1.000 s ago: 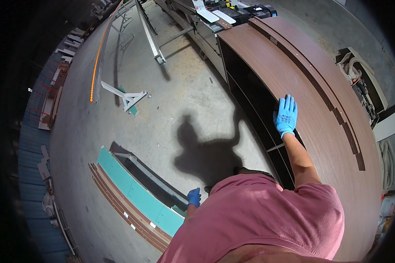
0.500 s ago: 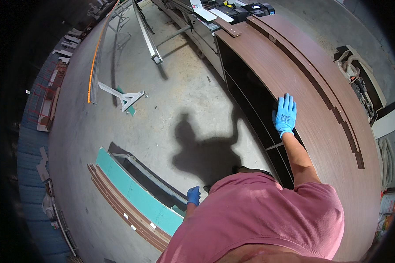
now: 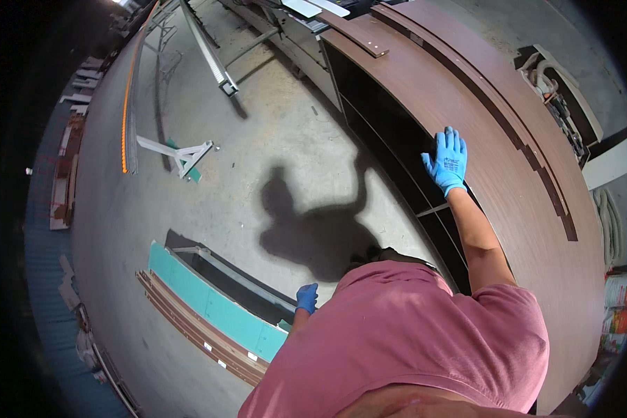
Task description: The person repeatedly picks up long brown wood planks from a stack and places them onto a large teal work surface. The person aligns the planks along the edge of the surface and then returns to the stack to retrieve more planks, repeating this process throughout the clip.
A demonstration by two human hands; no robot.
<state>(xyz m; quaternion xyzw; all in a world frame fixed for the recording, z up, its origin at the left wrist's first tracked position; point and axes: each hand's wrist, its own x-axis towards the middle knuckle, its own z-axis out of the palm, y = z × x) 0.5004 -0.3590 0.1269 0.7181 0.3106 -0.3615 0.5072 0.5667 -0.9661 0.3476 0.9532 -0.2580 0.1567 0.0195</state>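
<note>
My right hand [image 3: 447, 161], in a light blue glove, lies flat on the near edge of a long brown wood-grain cabinet [image 3: 494, 181]. Its fingers are stretched out and the thumb stands apart, toward the cabinet's dark open side. It holds nothing. My left hand [image 3: 306, 297], in a darker blue glove, hangs low at my left side. Its fingers are curled closed and nothing shows in them. Below and left of it lies a stack of long brown strips [image 3: 195, 334] beside a teal-topped bench [image 3: 216, 299].
Long brown strips [image 3: 467, 76] lie along the cabinet top, with a shorter brown piece [image 3: 355, 36] at its far end. A white metal stand [image 3: 181, 155] and a long rail [image 3: 209, 52] are at the far left. A hose and tools [image 3: 557, 97] lie right of the cabinet.
The view has moved forward along the cabinet, so the strips and stand sit differently. My right hand stays on the cabinet edge, with its thumb spread wider. The left hand remains curled.
</note>
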